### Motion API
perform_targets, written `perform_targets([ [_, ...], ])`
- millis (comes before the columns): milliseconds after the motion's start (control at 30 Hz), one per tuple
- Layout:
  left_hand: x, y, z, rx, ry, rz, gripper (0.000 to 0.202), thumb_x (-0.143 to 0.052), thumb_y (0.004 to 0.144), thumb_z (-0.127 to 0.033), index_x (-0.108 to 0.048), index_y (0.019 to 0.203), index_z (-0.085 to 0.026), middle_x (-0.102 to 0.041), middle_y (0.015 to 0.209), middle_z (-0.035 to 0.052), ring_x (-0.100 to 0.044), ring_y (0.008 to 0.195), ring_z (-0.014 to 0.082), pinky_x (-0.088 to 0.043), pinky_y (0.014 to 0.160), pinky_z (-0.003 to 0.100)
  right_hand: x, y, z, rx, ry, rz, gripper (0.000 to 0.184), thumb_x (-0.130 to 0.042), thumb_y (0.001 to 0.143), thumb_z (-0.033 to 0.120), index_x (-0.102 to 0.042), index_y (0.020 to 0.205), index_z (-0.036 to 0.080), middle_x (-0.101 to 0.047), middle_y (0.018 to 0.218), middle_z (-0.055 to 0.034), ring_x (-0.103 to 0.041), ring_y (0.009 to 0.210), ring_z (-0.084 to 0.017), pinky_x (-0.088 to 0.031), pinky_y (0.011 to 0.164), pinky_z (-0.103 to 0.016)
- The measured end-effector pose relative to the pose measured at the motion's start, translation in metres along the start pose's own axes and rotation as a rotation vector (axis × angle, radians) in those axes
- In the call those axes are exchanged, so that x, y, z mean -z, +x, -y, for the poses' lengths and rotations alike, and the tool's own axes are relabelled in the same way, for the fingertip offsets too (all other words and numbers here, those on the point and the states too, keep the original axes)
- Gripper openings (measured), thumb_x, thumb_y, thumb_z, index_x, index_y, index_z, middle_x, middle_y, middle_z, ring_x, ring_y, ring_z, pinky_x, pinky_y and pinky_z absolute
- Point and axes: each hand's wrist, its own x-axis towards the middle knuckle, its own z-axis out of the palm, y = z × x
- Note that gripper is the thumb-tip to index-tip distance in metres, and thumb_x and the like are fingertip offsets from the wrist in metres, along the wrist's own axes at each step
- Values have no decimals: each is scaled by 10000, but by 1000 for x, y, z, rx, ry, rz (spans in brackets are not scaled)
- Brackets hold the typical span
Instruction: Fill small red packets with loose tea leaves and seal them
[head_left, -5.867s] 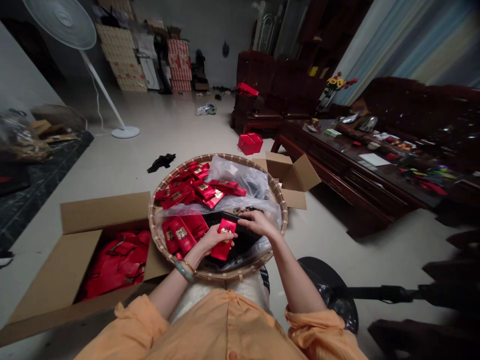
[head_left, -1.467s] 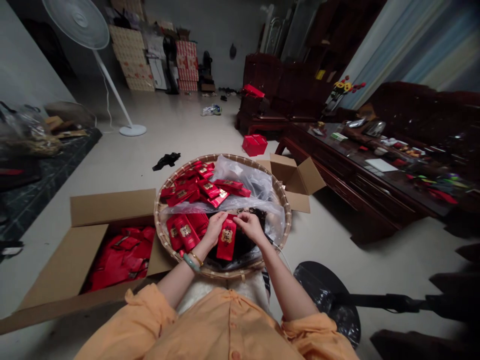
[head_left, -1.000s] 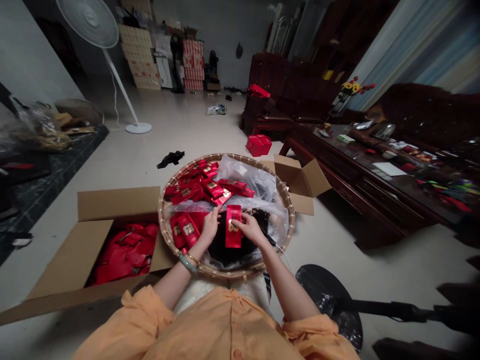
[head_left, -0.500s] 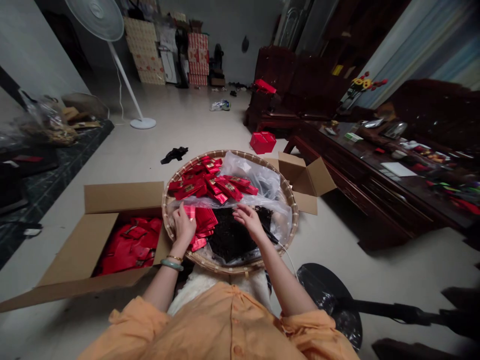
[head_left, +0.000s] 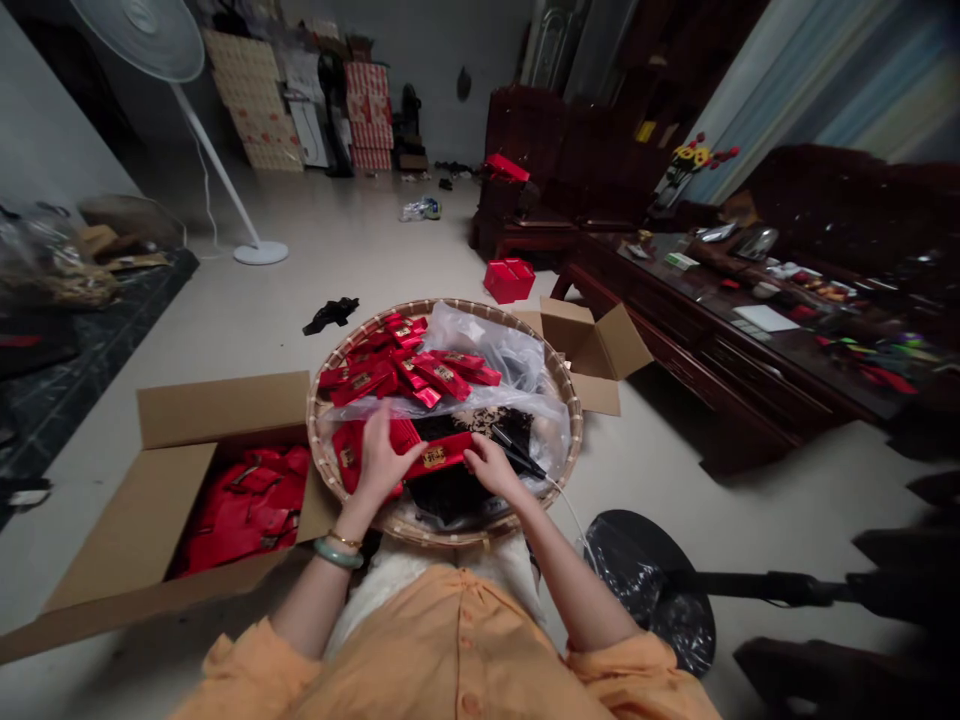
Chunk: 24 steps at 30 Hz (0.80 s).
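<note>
Between my two hands is a red packet with a gold emblem, held level over a round woven basket. My left hand grips its left end, thumb on the near side. My right hand pinches the right end. Under the packet lies a heap of dark loose leaves on clear plastic. A stack of flat red packets lies beside and partly behind my left hand. Filled red packets are piled at the basket's far side. A black pen-like tool with a white cord rests by my right hand.
An open cardboard box of red packets stands at left. Another open box sits beyond the basket's right. A round black stand base is at lower right, near a long dark wooden table. A white fan stands far left.
My left hand has brought a red packet rightward from the stack, and my right hand has closed on its other end. The whole view has shifted slightly.
</note>
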Motion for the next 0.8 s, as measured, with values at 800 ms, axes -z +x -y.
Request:
perform_targets([
  [800,-21,-14,-25,-11,186,622,323,-474,824,-386,-704,797,-160,-640,621,29,-505,560,132,-315,564,230,20,0,19,260,-444,-420,147,-643,767,343,-632,722,203,-558,770,-47,-521,780,-198,-446,694,-328],
])
